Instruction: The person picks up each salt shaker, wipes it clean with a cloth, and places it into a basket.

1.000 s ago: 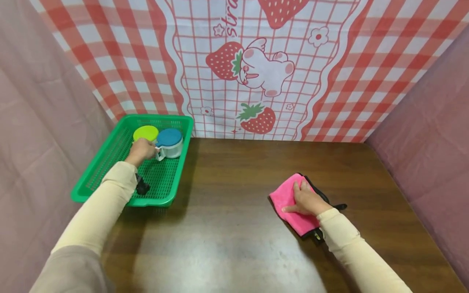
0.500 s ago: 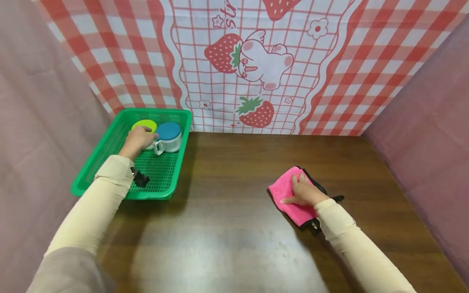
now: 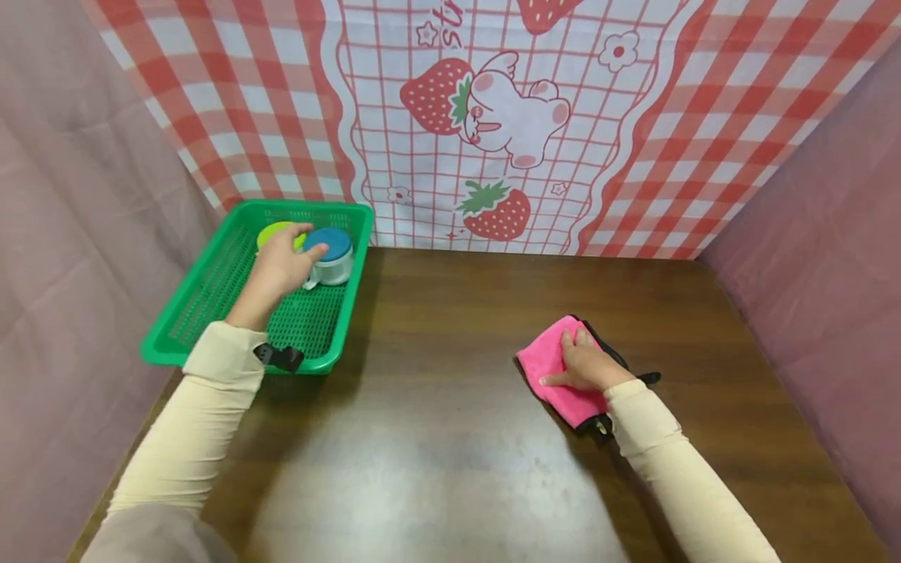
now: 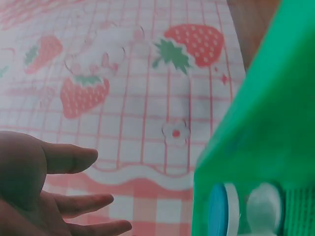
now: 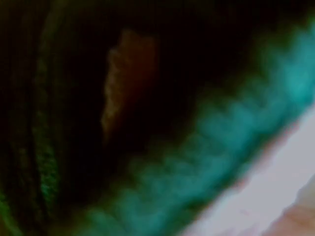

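Observation:
My left hand (image 3: pixel 281 262) hovers over the green plastic basket (image 3: pixel 342 328) at the back left, fingers apart and holding nothing. Under and beside it in the basket are two lidded containers: one with a yellow-green lid (image 3: pixel 271 232), partly hidden by the hand, and a clear one with a blue lid (image 3: pixel 329 243) and a white handle. In the left wrist view the fingers (image 4: pixel 74 157) are extended, with the blue lid (image 4: pixel 218 211) off to the right. My right hand (image 3: pixel 587 367) rests spread on a folded pink cloth (image 3: pixel 545 356) with black edging. The right wrist view is dark and blurred.
Brown wooden table (image 3: pixel 436 352) lies between basket and cloth. A red-and-white strawberry-print curtain (image 3: pixel 436 156) hangs along the back. Plain pinkish curtains (image 3: pixel 823 274) close off both sides. A black strap end (image 3: pixel 649 378) sticks out beside the right wrist.
My left hand has let go of the containers, lifted and opened, coming slightly right over the basket. The right hand has stayed on the cloth. The head view has shifted slightly.

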Action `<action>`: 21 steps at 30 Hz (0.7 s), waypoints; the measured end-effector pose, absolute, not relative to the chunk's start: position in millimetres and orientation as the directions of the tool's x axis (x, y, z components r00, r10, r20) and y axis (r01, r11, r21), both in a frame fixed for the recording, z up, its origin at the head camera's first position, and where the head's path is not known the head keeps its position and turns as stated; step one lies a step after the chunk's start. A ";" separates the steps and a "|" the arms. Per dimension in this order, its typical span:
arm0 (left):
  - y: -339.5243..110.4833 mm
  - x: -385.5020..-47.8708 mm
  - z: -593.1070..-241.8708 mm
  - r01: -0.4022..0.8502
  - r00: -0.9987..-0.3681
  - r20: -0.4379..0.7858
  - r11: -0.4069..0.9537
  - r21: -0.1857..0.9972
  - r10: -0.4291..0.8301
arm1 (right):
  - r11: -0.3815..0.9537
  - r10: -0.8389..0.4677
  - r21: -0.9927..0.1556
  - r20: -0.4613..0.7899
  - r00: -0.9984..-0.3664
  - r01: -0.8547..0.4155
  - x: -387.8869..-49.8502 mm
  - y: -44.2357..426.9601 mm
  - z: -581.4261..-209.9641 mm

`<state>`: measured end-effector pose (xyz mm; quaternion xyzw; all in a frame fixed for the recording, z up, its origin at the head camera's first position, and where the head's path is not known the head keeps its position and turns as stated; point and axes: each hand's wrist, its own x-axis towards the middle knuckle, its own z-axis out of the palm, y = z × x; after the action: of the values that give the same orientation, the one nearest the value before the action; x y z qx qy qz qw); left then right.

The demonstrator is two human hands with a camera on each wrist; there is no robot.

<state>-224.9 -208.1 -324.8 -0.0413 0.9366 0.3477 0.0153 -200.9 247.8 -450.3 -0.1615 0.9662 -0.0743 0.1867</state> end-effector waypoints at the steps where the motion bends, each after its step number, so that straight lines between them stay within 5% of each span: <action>1: -204.5 -222.0 -324.9 -0.078 -0.997 -0.046 0.746 0.661 -0.063 | 0.937 -0.341 -0.199 -0.332 -0.879 -0.288 -202.4 248.3 -448.9; 10: -171.9 -194.6 -338.5 0.004 -0.997 0.055 0.692 0.722 -0.052 | 0.950 -0.288 -0.232 -0.393 -0.873 -0.209 -203.8 250.4 -447.5; 21: -133.3 -172.8 -373.9 0.166 -0.970 0.242 0.662 0.731 -0.025 | 0.939 -0.288 -0.264 -0.258 -0.922 -0.220 -194.0 262.5 -459.8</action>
<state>-172.8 -133.3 -373.9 0.0390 0.9042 0.4091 -0.1163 -194.0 262.5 -459.8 -0.1304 0.9735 -0.1158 0.1481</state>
